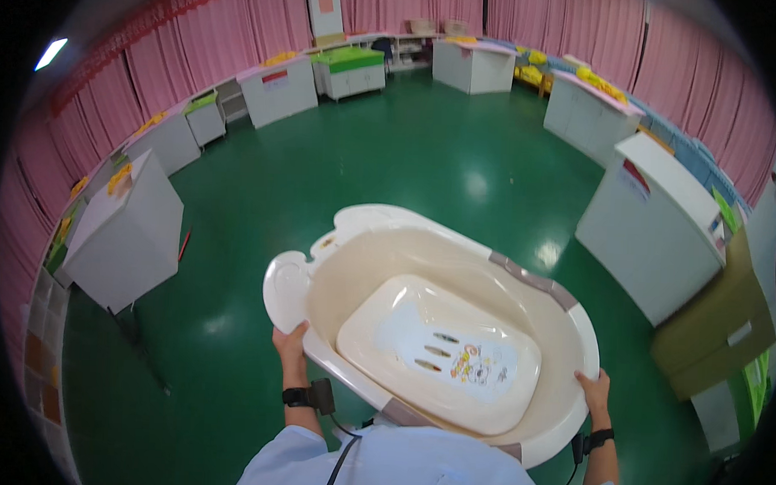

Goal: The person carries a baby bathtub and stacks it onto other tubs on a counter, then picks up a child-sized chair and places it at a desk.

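I carry a large cream baby bathtub [540, 295] in front of my body, above the green floor. Its inside faces up, with a cartoon print and several slots in the bottom; grey grip strips mark the long rims. My left hand [290, 342] grips the rim at the left end, below a rounded white lobe, thumb on top. Around the right end's rim closes my right hand [595, 391], its thumb over the edge and the other fingers mostly hidden beneath. The near rim rests close against my light blue shirt [406, 461]. Both wrists wear black straps with small devices and cables.
White cabinets stand along both sides, among them a left one [136, 234] and a right one [653, 226]. A cardboard box [718, 322] leans at the right. The green floor [391, 148] stretches ahead to pink curtains [396, 12]. A dark thin bar [141, 349] lies at left.
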`<state>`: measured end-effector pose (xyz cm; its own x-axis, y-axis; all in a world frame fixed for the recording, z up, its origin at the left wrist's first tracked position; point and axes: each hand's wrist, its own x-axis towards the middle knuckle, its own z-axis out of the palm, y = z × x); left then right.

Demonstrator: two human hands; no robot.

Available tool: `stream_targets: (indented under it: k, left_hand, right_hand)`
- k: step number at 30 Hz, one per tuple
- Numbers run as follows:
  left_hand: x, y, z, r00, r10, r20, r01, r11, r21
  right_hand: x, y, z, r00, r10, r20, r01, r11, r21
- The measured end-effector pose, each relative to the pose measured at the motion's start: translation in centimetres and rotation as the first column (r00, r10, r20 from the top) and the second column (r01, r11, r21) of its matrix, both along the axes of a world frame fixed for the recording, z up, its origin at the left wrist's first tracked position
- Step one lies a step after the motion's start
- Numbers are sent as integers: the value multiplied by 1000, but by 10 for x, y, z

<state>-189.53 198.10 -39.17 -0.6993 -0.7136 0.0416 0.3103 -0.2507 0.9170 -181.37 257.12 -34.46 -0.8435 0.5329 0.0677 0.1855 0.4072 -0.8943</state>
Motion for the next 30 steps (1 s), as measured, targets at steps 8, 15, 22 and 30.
stream_targets:
  k: [8,15,22,30]
  left_hand:
    - [-246,48,37,985,-162,-61,159,986,-56]
    - [-487,100,72,969,-234,-78,233,972,-21]
    - [-670,119,113,994,-101,-50,103,994,39]
    - [-822,141,103,998,-44,37,42,996,75]
  right_hand:
    - [-144,60,-17,990,-138,2,138,985,-104]
    - [-363,91,-10,974,-220,-51,217,974,-58]
    - [-599,123,61,981,-190,34,190,982,19]
    - [-818,162,77,996,-77,54,70,991,113]
